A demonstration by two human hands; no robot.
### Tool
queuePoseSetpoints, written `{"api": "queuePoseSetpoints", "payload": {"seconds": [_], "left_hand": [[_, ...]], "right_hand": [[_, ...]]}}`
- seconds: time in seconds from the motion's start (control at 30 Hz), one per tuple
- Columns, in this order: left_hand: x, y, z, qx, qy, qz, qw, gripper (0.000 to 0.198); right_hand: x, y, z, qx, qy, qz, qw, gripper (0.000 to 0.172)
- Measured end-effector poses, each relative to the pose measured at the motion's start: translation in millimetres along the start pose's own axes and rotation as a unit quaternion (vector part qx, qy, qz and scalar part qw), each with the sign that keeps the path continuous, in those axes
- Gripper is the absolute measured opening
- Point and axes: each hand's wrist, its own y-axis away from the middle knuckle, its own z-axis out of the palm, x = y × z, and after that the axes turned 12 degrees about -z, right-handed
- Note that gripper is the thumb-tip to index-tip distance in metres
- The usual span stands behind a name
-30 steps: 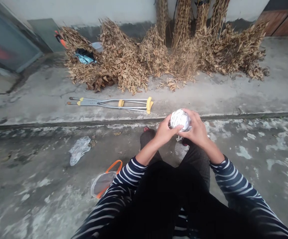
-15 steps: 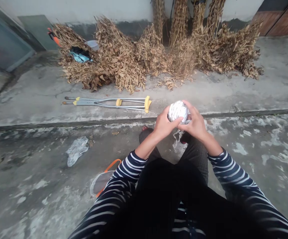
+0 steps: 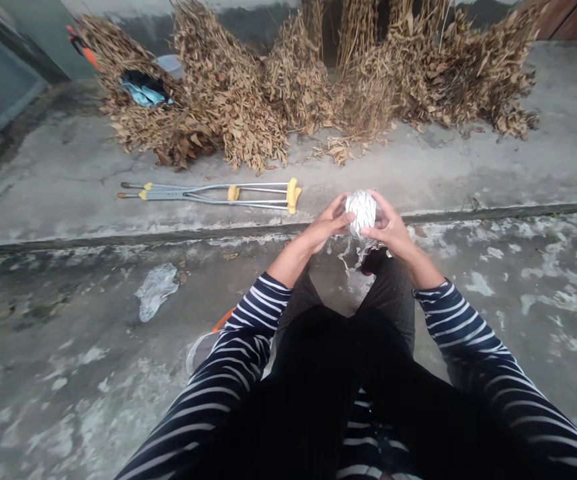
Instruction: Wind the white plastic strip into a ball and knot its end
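Between my two hands is a white ball of yarn (image 3: 361, 212) with dark flecks across it. My left hand (image 3: 329, 223) grips its left side, the thumb resting on the front. On the other side my right hand (image 3: 388, 227) holds it with fingers curved round the edge and the thumb across the lower front. Loose white strands (image 3: 352, 257) dangle below the ball, over the gap between my knees. The ball's far side and some fingertips are hidden.
A pair of crutches (image 3: 208, 193) with yellow pads lies on the raised concrete ledge. Behind it lean heaps of dried plants (image 3: 248, 113). A crumpled clear plastic bag (image 3: 157, 291) lies on the lower ground, and a white-rimmed object (image 3: 201, 350) with an orange strap is partly behind my left sleeve.
The ball has been turned in my hands, and my left hand has shifted round to its left side. The view has tipped slightly downward.
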Motion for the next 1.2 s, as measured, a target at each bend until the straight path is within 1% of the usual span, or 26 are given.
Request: {"api": "queuePoseSetpoints", "payload": {"seconds": [0.03, 0.1, 0.17, 0.27, 0.37, 0.47, 0.53, 0.6, 0.67, 0.7, 0.73, 0.8, 0.87, 0.9, 1.0, 1.1, 1.17, 1.2], "left_hand": [[-5.3, -1.4, 0.5, -0.023, 0.014, -0.013, 1.0, 0.088], [-15.9, -1.9, 2.8, -0.038, 0.026, -0.023, 0.999, 0.089], [-27.0, -1.8, 5.6, -0.02, 0.025, -0.029, 0.999, 0.09], [-47.0, -8.8, 5.5, 0.038, 0.043, -0.051, 0.997, 0.084], [-70.1, -30.2, -8.0, 0.109, 0.09, -0.083, 0.986, 0.071], [-89.4, -59.9, -33.2, 0.17, 0.149, -0.122, 0.967, 0.062], [-97.6, -77.9, -48.3, 0.194, 0.178, -0.141, 0.954, 0.06], [-102.9, -92.5, -56.5, 0.19, 0.2, -0.15, 0.95, 0.058], [-107.3, -104.7, -57.4, 0.166, 0.215, -0.149, 0.951, 0.056], [-109.7, -110.7, -56.2, 0.155, 0.218, -0.147, 0.952, 0.055], [-112.4, -116.9, -54.9, 0.149, 0.22, -0.146, 0.953, 0.055], [-118.5, -130.2, -54.0, 0.149, 0.213, -0.147, 0.954, 0.057], [-125.3, -143.9, -57.1, 0.15, 0.19, -0.161, 0.957, 0.06], [-128.8, -150.5, -59.9, 0.152, 0.175, -0.173, 0.957, 0.063], [-140.3, -166.2, -68.2, 0.159, 0.149, -0.212, 0.953, 0.067], [-155.7, -174.3, -70.2, 0.16, 0.135, -0.226, 0.951, 0.06], [-168.6, -177.1, -69.0, 0.174, 0.104, -0.229, 0.952, 0.058], [-175.3, -178.7, -68.9, 0.189, 0.083, -0.232, 0.95, 0.06]], "right_hand": [[1.2, 0.6, 0.5, -0.004, 0.002, 0.005, 1.0, 0.12], [5.6, 2.2, 1.9, -0.015, 0.009, 0.019, 1.0, 0.116], [14.9, 4.0, 3.7, -0.019, 0.019, 0.027, 0.999, 0.114], [40.3, 7.3, 6.3, -0.01, 0.072, 0.038, 0.997, 0.106], [75.7, 14.3, 5.3, -0.021, 0.145, 0.099, 0.984, 0.097], [112.1, 24.7, -0.6, -0.051, 0.169, 0.144, 0.974, 0.088], [132.8, 28.9, -5.4, -0.046, 0.186, 0.166, 0.967, 0.08], [149.3, 27.3, -8.5, -0.028, 0.192, 0.19, 0.962, 0.066], [161.6, 19.6, -8.1, -0.006, 0.168, 0.216, 0.962, 0.054], [166.4, 14.1, -6.6, 0.007, 0.144, 0.232, 0.962, 0.052], [170.4, 8.1, -4.5, 0.022, 0.117, 0.25, 0.961, 0.053], [176.6, -3.6, 0.5, 0.055, 0.062, 0.286, 0.955, 0.062], [181.7, -13.4, 4.8, 0.083, 0.024, 0.316, 0.945, 0.072], [184.3, -17.4, 6.2, 0.092, 0.013, 0.327, 0.94, 0.073], [193.9, -26.2, 7.5, 0.105, 0.004, 0.345, 0.933, 0.07], [206.0, -31.2, 7.3, 0.116, 0.012, 0.354, 0.928, 0.067], [213.4, -32.0, 7.3, 0.12, 0.016, 0.358, 0.926, 0.065], [216.2, -31.5, 7.2, 0.12, 0.016, 0.361, 0.925, 0.063]]}}
